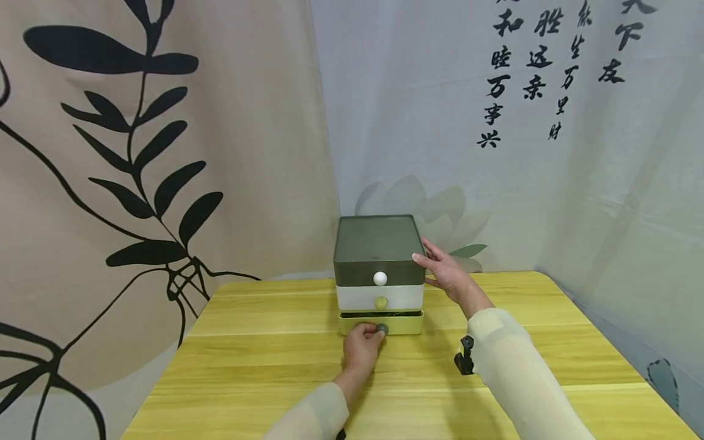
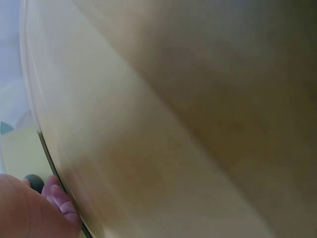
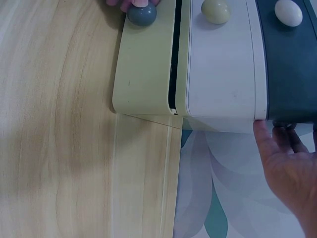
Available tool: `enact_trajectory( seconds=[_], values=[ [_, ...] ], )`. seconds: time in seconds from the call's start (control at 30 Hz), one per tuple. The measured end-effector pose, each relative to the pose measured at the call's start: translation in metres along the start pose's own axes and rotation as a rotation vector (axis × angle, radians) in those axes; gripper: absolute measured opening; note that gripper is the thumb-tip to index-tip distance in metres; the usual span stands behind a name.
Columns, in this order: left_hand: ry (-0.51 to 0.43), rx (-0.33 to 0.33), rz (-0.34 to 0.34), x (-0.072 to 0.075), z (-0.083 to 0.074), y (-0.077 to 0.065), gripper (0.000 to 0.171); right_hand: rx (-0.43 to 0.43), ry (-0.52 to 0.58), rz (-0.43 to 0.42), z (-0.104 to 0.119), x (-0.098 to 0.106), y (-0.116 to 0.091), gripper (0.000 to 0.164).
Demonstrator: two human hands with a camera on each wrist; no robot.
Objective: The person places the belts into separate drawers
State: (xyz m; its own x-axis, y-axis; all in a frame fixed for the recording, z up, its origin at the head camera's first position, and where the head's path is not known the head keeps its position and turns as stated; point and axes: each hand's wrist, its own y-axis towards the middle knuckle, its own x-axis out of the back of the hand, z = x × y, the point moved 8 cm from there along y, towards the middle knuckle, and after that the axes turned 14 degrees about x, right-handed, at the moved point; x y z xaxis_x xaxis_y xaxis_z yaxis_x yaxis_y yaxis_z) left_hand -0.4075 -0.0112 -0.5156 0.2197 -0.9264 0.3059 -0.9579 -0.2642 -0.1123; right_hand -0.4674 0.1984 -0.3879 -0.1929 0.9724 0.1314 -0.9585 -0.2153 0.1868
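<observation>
A small three-drawer box stands on the table, its dark green top drawer (image 1: 357,274) above a white middle drawer (image 1: 357,297) and a yellow-green bottom drawer (image 1: 407,324). The bottom drawer sticks out slightly, with a dark gap along its upper edge. My left hand (image 1: 360,351) pinches that drawer's grey round knob (image 3: 142,16) between thumb and fingers. Against the right side of the box rests my right hand (image 1: 448,275), its fingers extended and the thumb at the front corner of the dark green part. A white knob (image 1: 380,278) and a yellow-green knob (image 1: 381,302) are on the upper drawers.
The wood-grain table (image 1: 264,342) reaches back to a hanging cloth (image 1: 264,153) printed with dark leaves and writing. The box stands near the table's back edge. A black wrist device (image 1: 465,355) is strapped at the right sleeve.
</observation>
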Motion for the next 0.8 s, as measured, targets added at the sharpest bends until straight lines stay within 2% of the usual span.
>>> enact_trajectory(
  seconds=[0.2, 0.37, 0.8],
  values=[
    [0.000, 0.018, -0.032, -0.001, 0.000, 0.005, 0.008, -0.003, 0.009, -0.005, 0.000, 0.000, 0.000, 0.076],
    [0.011, 0.009, -0.064, -0.001, -0.001, 0.007, 0.008, -0.003, 0.018, -0.006, 0.000, 0.000, 0.001, 0.076],
    [0.020, -0.016, -0.068, -0.001, -0.006, 0.012, 0.010, -0.015, 0.023, -0.014, 0.000, -0.001, 0.000, 0.074]
  ],
)
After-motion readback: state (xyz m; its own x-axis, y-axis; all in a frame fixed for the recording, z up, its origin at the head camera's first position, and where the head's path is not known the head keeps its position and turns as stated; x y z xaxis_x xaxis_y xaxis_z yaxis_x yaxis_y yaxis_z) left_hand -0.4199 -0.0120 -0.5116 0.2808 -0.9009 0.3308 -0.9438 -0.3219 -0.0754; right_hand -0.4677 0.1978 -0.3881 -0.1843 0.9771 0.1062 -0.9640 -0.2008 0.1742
